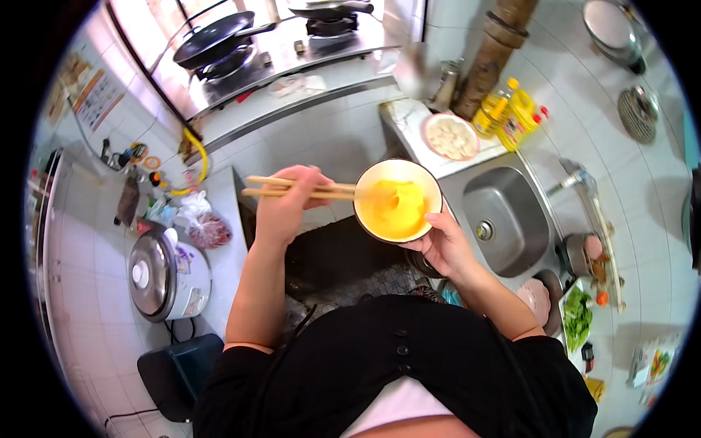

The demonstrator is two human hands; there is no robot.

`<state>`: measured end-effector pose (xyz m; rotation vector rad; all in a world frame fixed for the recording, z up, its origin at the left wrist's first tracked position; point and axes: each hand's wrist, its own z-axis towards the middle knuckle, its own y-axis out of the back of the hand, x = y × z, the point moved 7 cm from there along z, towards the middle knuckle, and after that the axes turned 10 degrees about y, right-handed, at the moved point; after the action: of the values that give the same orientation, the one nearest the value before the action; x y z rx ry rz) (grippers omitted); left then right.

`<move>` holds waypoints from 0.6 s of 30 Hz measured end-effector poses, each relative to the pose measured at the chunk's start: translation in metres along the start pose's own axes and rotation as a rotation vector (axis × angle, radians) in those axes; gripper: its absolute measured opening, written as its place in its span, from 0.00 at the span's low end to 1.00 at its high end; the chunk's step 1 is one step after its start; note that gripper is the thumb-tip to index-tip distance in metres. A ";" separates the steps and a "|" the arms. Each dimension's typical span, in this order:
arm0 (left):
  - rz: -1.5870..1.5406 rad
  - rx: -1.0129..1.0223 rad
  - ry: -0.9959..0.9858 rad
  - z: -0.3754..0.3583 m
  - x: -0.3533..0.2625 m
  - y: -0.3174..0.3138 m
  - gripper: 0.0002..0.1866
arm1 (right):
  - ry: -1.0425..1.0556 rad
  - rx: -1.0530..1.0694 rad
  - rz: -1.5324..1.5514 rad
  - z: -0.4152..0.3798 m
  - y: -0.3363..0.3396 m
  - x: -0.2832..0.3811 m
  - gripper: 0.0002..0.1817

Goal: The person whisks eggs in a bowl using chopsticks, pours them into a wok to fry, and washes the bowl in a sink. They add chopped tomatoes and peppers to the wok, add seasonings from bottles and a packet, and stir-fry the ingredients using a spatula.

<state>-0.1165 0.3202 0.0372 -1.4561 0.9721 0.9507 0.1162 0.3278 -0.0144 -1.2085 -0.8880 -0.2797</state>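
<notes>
My left hand (290,201) is closed around a pair of wooden chopsticks (274,187), which lie nearly level and reach into a bowl (370,172). The tips of the chopsticks are blurred in the yellow beaten egg (398,212) there. My right hand (447,244) grips the bowl at its lower right side, the thumb over the rim and the other fingers underneath, partly hidden. White inside with a dark rim, the bowl is held in the air in front of my body, tipped toward the camera.
To the right is a steel sink (522,255); a plate of pale pieces (451,137) and yellow bottles (504,109) stand behind it. A rice cooker (157,274) sits on the left counter. Pans, including a black wok (212,40), rest on the stove at the back. Leafy greens (577,321) lie right.
</notes>
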 end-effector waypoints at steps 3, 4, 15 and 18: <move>0.041 -0.011 0.034 0.002 -0.016 0.026 0.12 | -0.079 0.064 -0.027 0.032 -0.014 -0.020 0.36; 0.093 -0.048 0.038 0.003 -0.019 0.034 0.12 | -0.100 0.081 -0.028 0.042 -0.018 -0.025 0.36; 0.282 -0.364 -0.255 0.045 -0.087 0.109 0.14 | -0.189 0.314 -0.063 0.190 -0.074 -0.039 0.34; 0.112 -0.274 -0.256 0.070 -0.126 0.108 0.15 | -0.167 0.365 -0.044 0.245 -0.095 -0.027 0.35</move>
<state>-0.2638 0.3902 0.1126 -1.4691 0.7619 1.3590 -0.0687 0.5044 0.0503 -0.8820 -1.0596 -0.0463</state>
